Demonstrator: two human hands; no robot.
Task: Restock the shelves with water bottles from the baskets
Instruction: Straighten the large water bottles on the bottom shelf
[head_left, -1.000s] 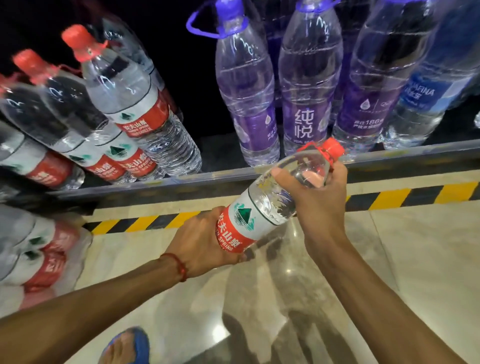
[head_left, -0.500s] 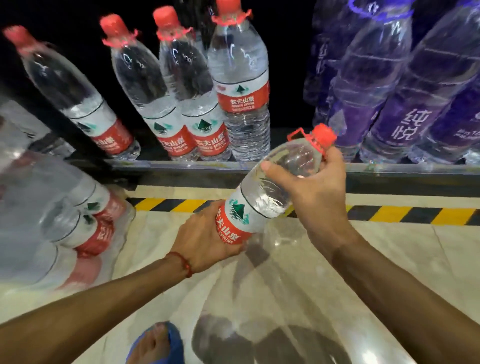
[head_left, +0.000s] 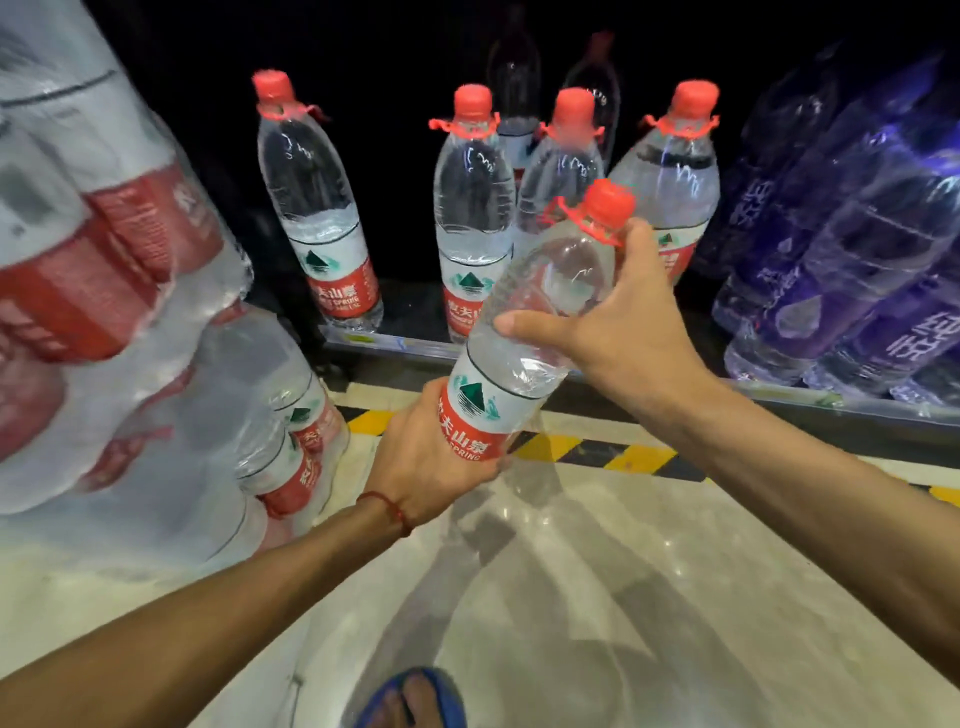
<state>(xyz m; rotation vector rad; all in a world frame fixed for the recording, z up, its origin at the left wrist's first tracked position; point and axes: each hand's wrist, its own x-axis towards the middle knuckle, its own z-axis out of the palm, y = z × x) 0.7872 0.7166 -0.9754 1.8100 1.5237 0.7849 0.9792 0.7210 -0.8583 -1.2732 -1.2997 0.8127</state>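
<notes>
The water bottle (head_left: 524, 332) hangs tilted in front of the shelf edge (head_left: 395, 345), red cap toward the shelf, above the floor. The left hand (head_left: 426, 457) wraps its base at the red label; the right hand (head_left: 618, 332) curls round the shoulder just under the cap. Full, it is probably heavy, its thin wall soft and slick, so base and neck look like the firmest holds. Red-capped bottles (head_left: 319, 218) stand on the shelf, wrapped packs (head_left: 130, 312) at left.
</notes>
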